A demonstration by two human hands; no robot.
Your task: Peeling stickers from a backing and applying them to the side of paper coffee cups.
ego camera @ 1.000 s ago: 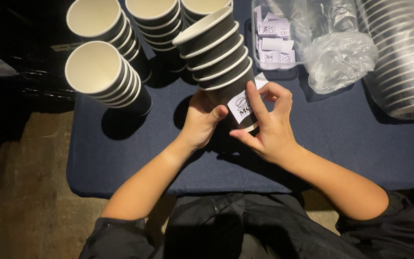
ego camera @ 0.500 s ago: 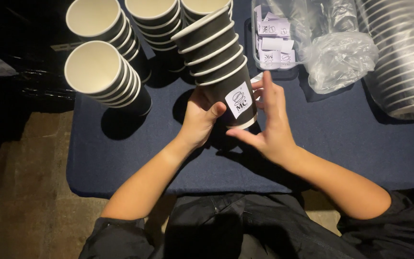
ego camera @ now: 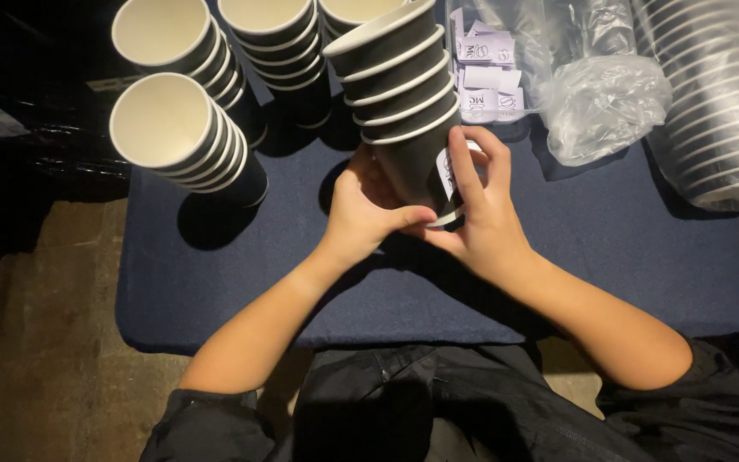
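Observation:
A stack of several black paper cups with white rims stands tilted at the middle of the dark blue table. My left hand grips the lowest cup from the left, thumb across its base. My right hand wraps the same cup from the right, fingers flat over a white round sticker on its side. The sticker is mostly hidden by my fingers.
Three more stacks of black cups stand at the back left. A clear box of white stickers sits behind the held stack. Crumpled clear plastic and a bagged sleeve of cups lie at the right.
The held stack has turned so the sticker faces right. My right hand's fingers have moved over the sticker and now press on it.

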